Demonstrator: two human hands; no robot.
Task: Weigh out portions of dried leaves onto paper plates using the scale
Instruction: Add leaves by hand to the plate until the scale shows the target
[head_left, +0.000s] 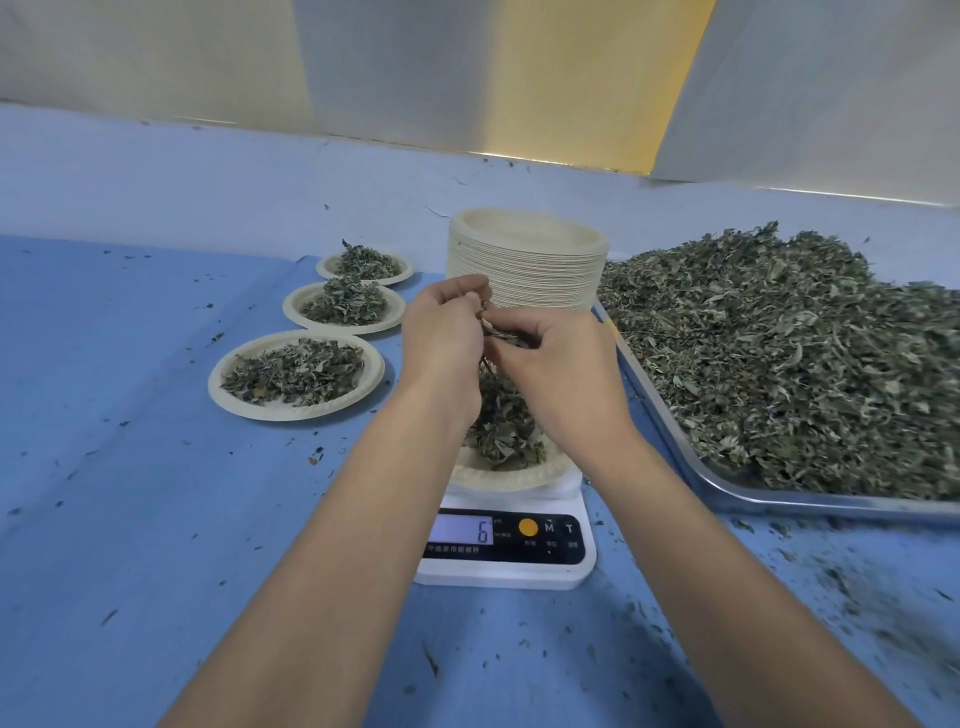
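Dried leaves (779, 353) are lying in a broad heap on a metal tray (779, 500) just to the right of the hands, its long edge running away from the person across the blue desk (130, 519). A tall stack of empty paper plates (530, 265) is standing directly beyond the hands. Three filled plates (291, 415) are sitting in a row well off to their left. A white scale (504, 571) is sitting straight below the hands, its display (462, 529) showing a 6. It is carrying a paper plate (498, 480) with a small pile (504, 431) already on it. The left hand (441, 332) and right hand (556, 358) are hovering close together above that plate, fingers curled. They are pinching a loose clump of leaves (498, 338) between them, with strands hanging down toward the pile. What matters now is that the plate is lying directly beneath the clump, so letting go would probably be dropping it straight on. Should the reading be falling short, the right hand is sitting nearer the tray for fetching more, and the left hand nearer the filled row.
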